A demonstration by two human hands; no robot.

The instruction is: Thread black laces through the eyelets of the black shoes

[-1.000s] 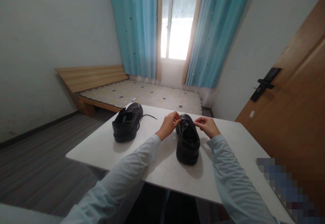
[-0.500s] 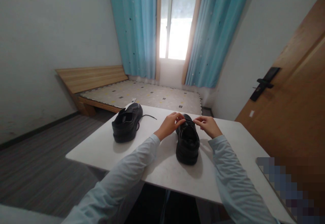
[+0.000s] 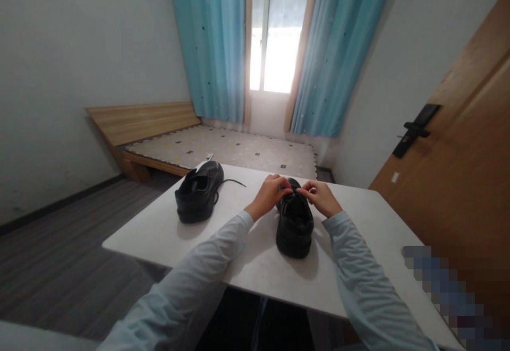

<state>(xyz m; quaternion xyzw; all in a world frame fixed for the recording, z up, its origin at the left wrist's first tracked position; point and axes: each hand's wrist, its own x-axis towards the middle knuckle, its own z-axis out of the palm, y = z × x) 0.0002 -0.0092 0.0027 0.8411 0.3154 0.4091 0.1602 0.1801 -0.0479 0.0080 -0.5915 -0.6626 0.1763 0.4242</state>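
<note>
A black shoe [image 3: 295,229] stands upright on the white table [image 3: 255,271], its heel toward me. Over its lacing my left hand [image 3: 271,194] is closed in a pinch at the left side, on what looks like the shoelace. My right hand [image 3: 321,197] pinches at the same lacing from the right, fingertips close to the left ones. The lace between the fingers is dark and hard to make out against the shoe. To the left stands a second black shoe [image 3: 195,202], with a loose shoelace [image 3: 236,182] trailing onto the table.
Beyond the table is a bed [image 3: 231,146] with a patterned mattress and wooden headboard. Blue curtains [image 3: 217,48] flank the window behind it. A wooden door [image 3: 458,170] with a black handle stands at the right. A blurred-out patch covers the table's right corner.
My right hand has moved left, from beside the shoe to over its lacing, close to my left hand. The left hand has barely shifted. Both shoes stay in place.
</note>
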